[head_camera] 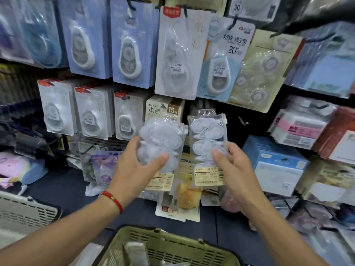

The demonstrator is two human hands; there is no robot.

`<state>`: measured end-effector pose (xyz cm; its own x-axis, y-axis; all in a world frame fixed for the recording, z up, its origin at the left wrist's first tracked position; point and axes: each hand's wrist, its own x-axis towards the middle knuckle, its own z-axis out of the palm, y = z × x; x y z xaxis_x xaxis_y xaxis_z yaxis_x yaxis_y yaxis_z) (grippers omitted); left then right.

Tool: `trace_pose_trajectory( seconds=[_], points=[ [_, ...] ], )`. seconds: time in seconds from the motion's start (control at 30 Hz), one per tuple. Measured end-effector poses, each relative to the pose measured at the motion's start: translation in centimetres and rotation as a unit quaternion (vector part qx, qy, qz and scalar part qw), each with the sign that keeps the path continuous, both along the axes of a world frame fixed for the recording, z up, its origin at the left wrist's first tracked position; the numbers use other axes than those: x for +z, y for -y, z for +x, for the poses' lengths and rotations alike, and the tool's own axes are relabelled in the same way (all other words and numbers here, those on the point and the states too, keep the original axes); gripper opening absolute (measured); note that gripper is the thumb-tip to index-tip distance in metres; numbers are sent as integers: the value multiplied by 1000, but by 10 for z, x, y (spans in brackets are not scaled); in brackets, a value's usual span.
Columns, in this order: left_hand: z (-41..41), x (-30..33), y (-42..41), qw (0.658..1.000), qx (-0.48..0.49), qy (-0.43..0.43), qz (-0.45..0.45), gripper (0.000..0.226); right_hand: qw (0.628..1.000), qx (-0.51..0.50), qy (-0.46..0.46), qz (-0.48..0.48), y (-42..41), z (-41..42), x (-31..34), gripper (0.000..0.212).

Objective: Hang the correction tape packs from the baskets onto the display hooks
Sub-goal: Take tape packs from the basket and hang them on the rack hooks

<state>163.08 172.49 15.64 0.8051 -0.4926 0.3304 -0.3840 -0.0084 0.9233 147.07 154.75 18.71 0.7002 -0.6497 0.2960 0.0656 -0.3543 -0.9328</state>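
My left hand (142, 166) grips a small stack of clear correction tape packs (163, 139) with pale lilac dispensers and a beige label at the bottom. My right hand (233, 169) holds a single pack of the same kind (208, 139) upright, its hang hole at the top. A bare black display hook (243, 121) sticks out just right of that pack. An olive green basket (172, 244) sits below my arms with some packs inside. A pale grey basket (28, 210) stands at the lower left.
Rows of carded correction tapes (178, 54) hang on hooks above and to the left. Boxes and sticky-note packs (278, 166) fill the shelves on the right. More loose packs (182, 200) lie on the dark shelf in front of me.
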Motion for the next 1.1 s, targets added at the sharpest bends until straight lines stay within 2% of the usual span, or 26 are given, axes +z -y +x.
trace_pose_trajectory(
  seconds=[0.07,0.17,0.27,0.4,0.47,0.53,0.6,0.63,0.7,0.77,0.83,0.93,1.1],
  points=[
    [3,-3,2,1000,12,-15,-19,76,1000,-17,2,-8,0,6,2,34],
    [8,-4,1,999,30,-26,-31,59,999,-39,4,23,0,13,-2,31],
    [12,0,-5,997,33,-29,-57,57,997,-47,22,63,-2,14,-8,30],
    [17,1,-13,997,33,-30,-61,52,997,-67,26,20,-5,14,-13,30],
    [18,0,-14,997,29,-36,-61,52,998,-60,5,21,-1,17,-17,28],
    [17,0,-14,997,21,-45,-65,54,996,-73,-51,12,7,19,-22,40],
    [15,0,-12,995,5,-60,-74,59,985,-119,-117,-41,12,18,-26,53],
    [14,-1,-11,994,-2,-72,-78,61,981,-133,-127,-64,12,17,-27,51],
    [13,-4,-8,992,-14,-96,-84,63,983,-111,-119,-90,4,14,-27,34],
    [10,-8,-4,990,-26,-111,-86,64,988,-37,-121,-89,-8,14,-28,18],
    [6,-10,-1,989,-41,-116,-81,67,989,36,-117,-83,-24,17,-28,22],
    [1,-14,2,988,-52,-123,-76,72,991,69,-91,-65,-43,23,-33,35],
    [-1,-15,2,982,-69,-160,-76,69,997,65,-52,-2,-47,25,-37,13]
  ],
)
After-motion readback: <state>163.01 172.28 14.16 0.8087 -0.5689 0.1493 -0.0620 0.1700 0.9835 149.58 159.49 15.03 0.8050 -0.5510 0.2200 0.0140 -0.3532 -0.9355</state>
